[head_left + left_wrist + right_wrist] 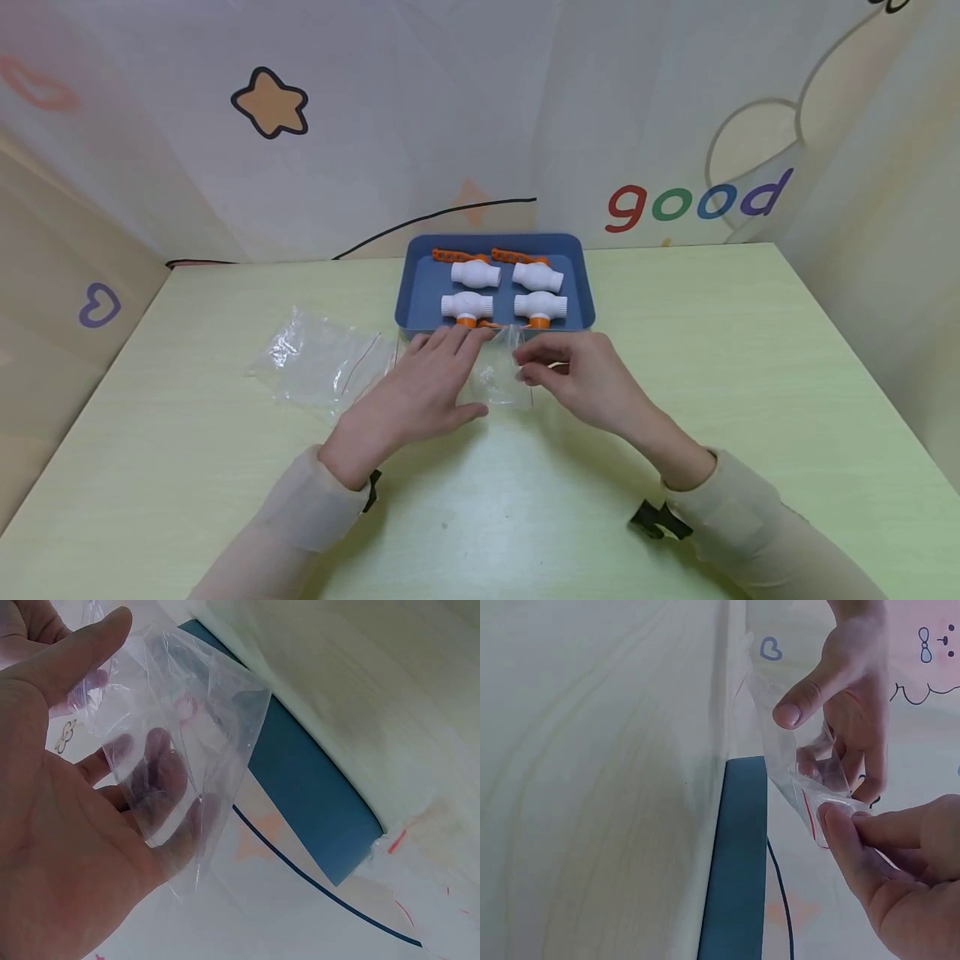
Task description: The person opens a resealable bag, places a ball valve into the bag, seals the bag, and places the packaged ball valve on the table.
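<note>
My right grip (585, 379) pinches the red-lined edge (808, 814) of the clear bag (497, 382), which extends leftward above the counter (480, 517), near the tray (588, 292), to my left grip (423, 385), spread with thumb apart from fingers.

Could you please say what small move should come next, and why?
Perhaps the left hand should help spread the clear bag open: the right hand pinches its red-lined edge, the bag looks empty, and four white valves lie in the blue tray.
</note>
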Demonstrator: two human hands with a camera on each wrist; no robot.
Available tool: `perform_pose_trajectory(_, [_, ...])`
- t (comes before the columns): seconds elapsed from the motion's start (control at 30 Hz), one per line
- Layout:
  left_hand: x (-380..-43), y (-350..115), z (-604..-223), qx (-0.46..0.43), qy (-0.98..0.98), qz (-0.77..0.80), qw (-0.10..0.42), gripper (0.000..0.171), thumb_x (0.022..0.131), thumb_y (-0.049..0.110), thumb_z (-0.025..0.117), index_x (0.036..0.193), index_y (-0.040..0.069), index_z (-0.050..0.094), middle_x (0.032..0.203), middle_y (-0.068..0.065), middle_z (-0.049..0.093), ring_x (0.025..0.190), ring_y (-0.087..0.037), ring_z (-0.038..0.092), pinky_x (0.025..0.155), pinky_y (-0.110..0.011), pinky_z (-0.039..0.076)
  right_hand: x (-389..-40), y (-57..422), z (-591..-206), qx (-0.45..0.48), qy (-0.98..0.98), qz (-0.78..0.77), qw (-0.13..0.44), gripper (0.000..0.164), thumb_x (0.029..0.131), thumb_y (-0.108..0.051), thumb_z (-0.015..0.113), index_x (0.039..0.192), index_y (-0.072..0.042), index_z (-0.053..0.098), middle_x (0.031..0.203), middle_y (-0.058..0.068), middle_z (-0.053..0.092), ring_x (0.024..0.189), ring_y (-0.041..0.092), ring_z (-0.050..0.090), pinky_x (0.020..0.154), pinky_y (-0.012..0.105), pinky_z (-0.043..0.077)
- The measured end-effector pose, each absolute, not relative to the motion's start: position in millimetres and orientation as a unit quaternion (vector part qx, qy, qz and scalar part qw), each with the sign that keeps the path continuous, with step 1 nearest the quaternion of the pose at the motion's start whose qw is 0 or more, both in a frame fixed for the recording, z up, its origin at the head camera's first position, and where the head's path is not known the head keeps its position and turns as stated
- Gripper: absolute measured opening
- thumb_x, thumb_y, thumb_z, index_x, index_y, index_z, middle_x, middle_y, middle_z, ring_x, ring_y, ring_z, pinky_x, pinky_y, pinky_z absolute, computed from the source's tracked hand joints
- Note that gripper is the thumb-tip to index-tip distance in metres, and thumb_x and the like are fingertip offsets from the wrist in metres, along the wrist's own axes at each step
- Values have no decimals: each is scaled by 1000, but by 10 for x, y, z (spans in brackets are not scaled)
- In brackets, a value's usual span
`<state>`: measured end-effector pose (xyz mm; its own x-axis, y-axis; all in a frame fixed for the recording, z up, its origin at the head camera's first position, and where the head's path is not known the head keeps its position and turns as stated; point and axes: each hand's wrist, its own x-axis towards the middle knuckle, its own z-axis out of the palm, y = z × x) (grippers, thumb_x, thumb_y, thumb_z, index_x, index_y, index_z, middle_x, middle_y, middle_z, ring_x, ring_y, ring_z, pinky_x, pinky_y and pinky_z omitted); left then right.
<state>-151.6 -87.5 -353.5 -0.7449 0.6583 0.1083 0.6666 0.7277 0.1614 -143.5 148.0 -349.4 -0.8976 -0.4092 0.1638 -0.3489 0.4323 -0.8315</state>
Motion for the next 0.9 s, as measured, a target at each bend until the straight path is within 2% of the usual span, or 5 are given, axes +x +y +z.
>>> perform_pose_trajectory(0.13, [-1514, -873, -3527, -357, -928, -102, 20, 85, 86, 39, 84, 150, 8, 39, 135, -9, 53, 125, -28, 49, 95, -45, 43, -1440, 1470, -3510, -225, 840, -493, 30, 14, 93, 5, 71, 106, 0, 76, 98, 7, 75, 86, 21, 74, 80, 30, 60])
perform_pose_trajectory(0.3, [-1515, -876, -3523, -358, -926, -118, 12, 84, 86, 37, 84, 150, 7, 39, 134, -8, 54, 121, -26, 49, 93, -42, 45, -1441, 1462, -3523, -230, 831, -505, 36, 12, 95, 5, 70, 105, 0, 74, 99, 8, 74, 85, 20, 73, 78, 33, 60])
perform_pose_trajectory(0.5, [-1514, -883, -3522, -364, -922, -134, 10, 85, 86, 35, 85, 151, 7, 38, 137, -9, 53, 127, -26, 48, 96, -44, 45, -1447, 1450, -3523, -230, 825, -514, 54, 15, 95, 5, 69, 110, 4, 72, 100, 10, 74, 84, 18, 74, 75, 30, 60])
perform_pose_trajectory(0.7, [-1512, -881, -3514, -373, -917, -144, 15, 82, 86, 33, 84, 150, 7, 39, 138, -10, 53, 130, -27, 47, 96, -44, 44, -1452, 1455, -3524, -243, 830, -498, 58, 17, 95, 5, 69, 111, 3, 75, 96, 8, 74, 79, 17, 70, 73, 28, 59])
perform_pose_trajectory(0.9, [-1512, -882, -3513, -381, -912, -149, 19, 81, 86, 33, 84, 149, 7, 39, 137, -10, 53, 130, -26, 47, 95, -43, 44, -1451, 1448, -3541, -244, 807, -532, 78, 21, 96, 6, 67, 116, 6, 72, 103, 18, 74, 82, 19, 75, 73, 31, 61])
